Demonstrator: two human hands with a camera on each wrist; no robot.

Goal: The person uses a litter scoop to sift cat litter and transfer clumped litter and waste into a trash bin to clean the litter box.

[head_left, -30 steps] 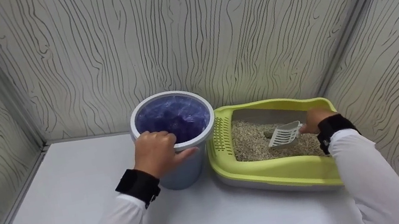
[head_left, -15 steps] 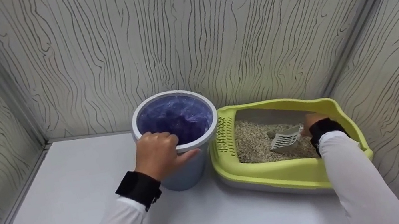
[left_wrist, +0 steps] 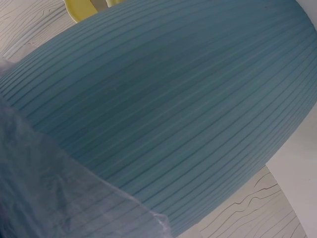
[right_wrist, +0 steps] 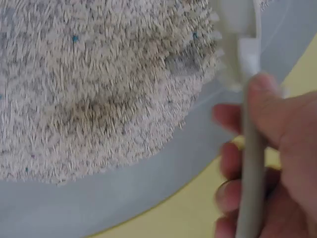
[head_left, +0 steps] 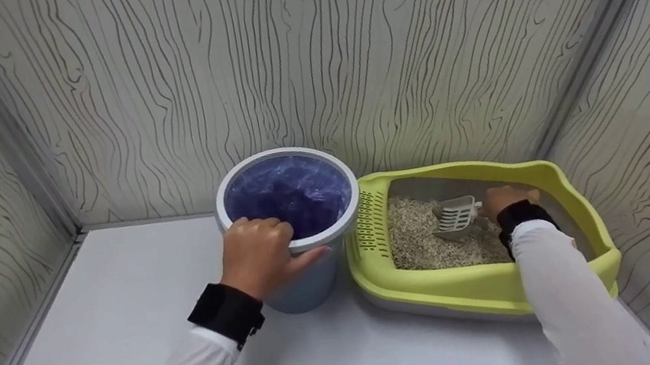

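My left hand (head_left: 261, 252) grips the near left rim of a blue ribbed bin (head_left: 306, 288), fingers over the edge and thumb along the outside. A dark blue plastic liner (head_left: 293, 188) lines the bin. In the left wrist view the bin's ribbed wall (left_wrist: 163, 99) fills most of the frame, and the hand is out of sight. My right hand (head_left: 501, 199) holds a pale slotted litter scoop (head_left: 457, 213) by its handle, over the yellow-rimmed litter box (head_left: 460, 282). Fingers and thumb wrap the handle (right_wrist: 253, 173) in the right wrist view. The scoop's head touches the litter (head_left: 425, 248).
The litter box stands close to the bin's right side, on a white tabletop (head_left: 151, 291). Wood-patterned panels (head_left: 277, 52) rise behind and at both sides. Darker patches (right_wrist: 99, 109) show in the litter in the right wrist view.
My right hand has shifted left, deeper into the litter box, and the scoop's head has turned and moved slightly back in the litter. My left hand stays on the bin's rim.
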